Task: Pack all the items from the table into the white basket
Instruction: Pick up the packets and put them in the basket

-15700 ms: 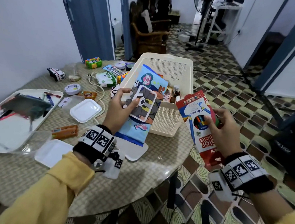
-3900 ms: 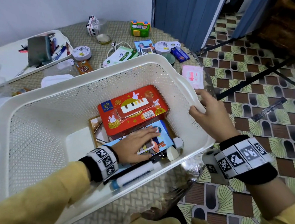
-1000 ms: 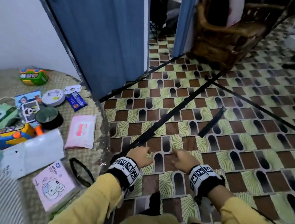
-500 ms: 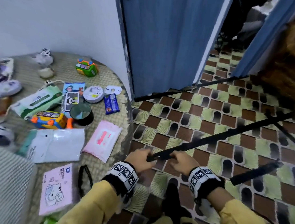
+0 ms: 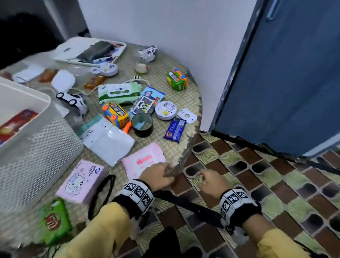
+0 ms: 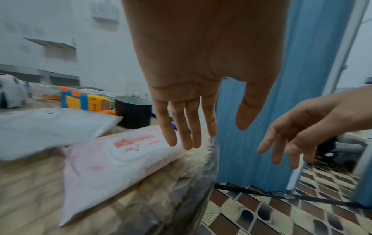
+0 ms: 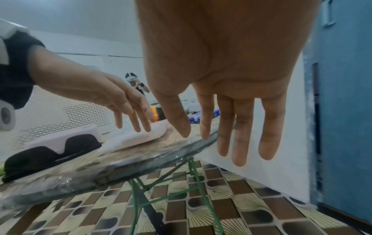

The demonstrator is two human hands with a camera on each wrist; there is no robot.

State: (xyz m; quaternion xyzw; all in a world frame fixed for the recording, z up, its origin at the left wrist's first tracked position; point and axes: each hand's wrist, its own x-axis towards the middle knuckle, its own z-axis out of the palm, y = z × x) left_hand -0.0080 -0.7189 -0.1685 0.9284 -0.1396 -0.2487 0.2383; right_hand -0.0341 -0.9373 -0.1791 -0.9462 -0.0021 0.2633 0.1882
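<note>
The white basket (image 5: 38, 142) stands at the left of the round table, with a red box inside it. A pink wipes pack (image 5: 142, 159) (image 6: 120, 152) lies at the table's near edge. My left hand (image 5: 159, 173) (image 6: 193, 138) hovers over the pack's corner with straight fingers and holds nothing. My right hand (image 5: 208, 177) (image 7: 221, 143) is open too, just off the table's rim above the floor. Loose on the mat lie a white pouch (image 5: 106, 139), a pink tissue pack (image 5: 81, 179), a black cup (image 5: 142, 124), a yellow toy bus (image 5: 115, 113) and a blue wafer bar (image 5: 175, 130).
Further back lie a green wipes pack (image 5: 118, 91), a green toy (image 5: 176, 80), a toy car (image 5: 73, 101) and a white tray (image 5: 90, 51). A green snack pack (image 5: 54, 221) and black sunglasses (image 5: 102, 192) sit near me. A blue door (image 5: 294, 75) stands to the right, above the tiled floor (image 5: 260, 191).
My view has swung left and the table and basket now fill it. Both hands have moved from above the floor toward the table's edge, the left one reaching the pink wipes pack.
</note>
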